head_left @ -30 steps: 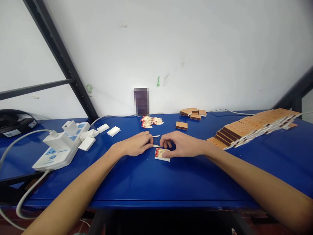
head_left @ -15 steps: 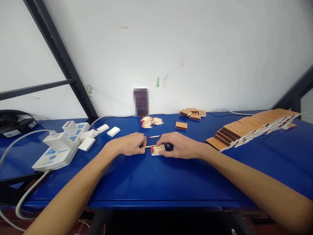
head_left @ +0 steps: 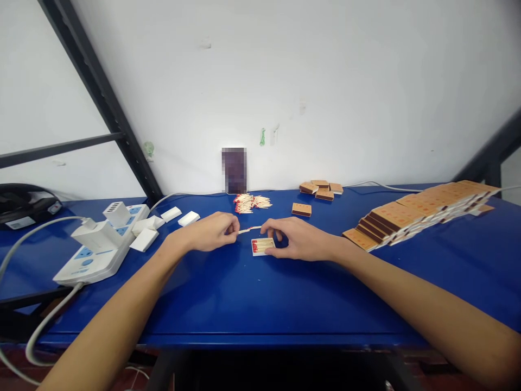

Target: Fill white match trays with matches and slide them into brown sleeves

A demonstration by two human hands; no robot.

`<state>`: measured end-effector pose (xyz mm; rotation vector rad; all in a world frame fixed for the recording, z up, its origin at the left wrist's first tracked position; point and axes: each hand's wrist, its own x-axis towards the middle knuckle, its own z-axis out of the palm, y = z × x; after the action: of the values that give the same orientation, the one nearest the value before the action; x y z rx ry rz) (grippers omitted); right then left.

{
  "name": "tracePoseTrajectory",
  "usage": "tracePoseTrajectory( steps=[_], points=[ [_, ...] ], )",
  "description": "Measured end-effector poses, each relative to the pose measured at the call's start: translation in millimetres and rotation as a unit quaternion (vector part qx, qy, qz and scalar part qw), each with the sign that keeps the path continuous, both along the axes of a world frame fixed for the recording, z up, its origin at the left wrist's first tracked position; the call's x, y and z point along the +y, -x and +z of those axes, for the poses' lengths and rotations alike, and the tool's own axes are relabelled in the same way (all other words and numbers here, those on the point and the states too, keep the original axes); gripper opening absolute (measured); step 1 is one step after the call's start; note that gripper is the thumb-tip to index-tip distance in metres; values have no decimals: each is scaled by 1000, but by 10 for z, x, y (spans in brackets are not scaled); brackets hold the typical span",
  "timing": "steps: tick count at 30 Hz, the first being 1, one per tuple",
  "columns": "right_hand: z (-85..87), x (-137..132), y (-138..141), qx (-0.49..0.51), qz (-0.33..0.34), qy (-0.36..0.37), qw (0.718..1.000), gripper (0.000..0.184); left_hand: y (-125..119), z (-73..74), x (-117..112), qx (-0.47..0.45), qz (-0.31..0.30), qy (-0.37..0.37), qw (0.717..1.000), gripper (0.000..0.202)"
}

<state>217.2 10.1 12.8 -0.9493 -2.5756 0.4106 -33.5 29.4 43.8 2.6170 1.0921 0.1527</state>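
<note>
My left hand point(head_left: 215, 231) pinches a match point(head_left: 244, 231), its pale end sticking out to the right. Just beyond, another match point(head_left: 255, 228) lies on the blue table, one end by my right index finger. A small white matchbox tray point(head_left: 258, 253) filled with red-headed matches sits between my hands. My right hand point(head_left: 297, 239) is curled around the tray's right end, thumb at the near side and fingers at the far side. Behind lies a pile of loose matches point(head_left: 250, 203).
A single closed matchbox point(head_left: 302, 209) lies behind my right hand, with several more point(head_left: 321, 189) by the wall. Stacked matchboxes point(head_left: 399, 214) spread along the right. To the left are white trays point(head_left: 189, 219) and a power strip point(head_left: 109, 255) with plugs and cables.
My left hand has moved slightly away from me and left, with the match, from the tray toward the loose match. The tray and my right hand have shifted slightly away from me.
</note>
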Motion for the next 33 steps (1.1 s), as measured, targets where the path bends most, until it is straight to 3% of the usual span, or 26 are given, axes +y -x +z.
tracePoseTrajectory(
  steps=[5, 11, 17, 22, 26, 29, 33],
  points=[
    [-39, 5, 12, 20, -2, 8, 1000, 43, -219, 26, -146, -51, -44, 80, 994, 11],
    [-17, -3, 17, 23, 3, 12, 1000, 37, -305, -74, -144, -100, -50, 49, 992, 13],
    [9, -8, 14, -3, 2, -8, 1000, 30, -306, -127, -125, -168, -12, 86, 982, 19],
    [-13, -2, 20, 14, 14, -5, 1000, 22, -267, -195, -35, -239, 56, 22, 969, 26],
    [-71, 1, 57, 39, 7, 1, 999, 18, -253, -248, 27, -275, 90, 39, 956, 28],
    [-112, -6, 86, 62, -9, 13, 998, 17, -237, -235, 30, -258, 73, 54, 962, 28],
    [-127, -16, 91, 55, -10, 24, 998, 22, -182, -176, 9, -164, 10, 81, 983, 30]
  ],
)
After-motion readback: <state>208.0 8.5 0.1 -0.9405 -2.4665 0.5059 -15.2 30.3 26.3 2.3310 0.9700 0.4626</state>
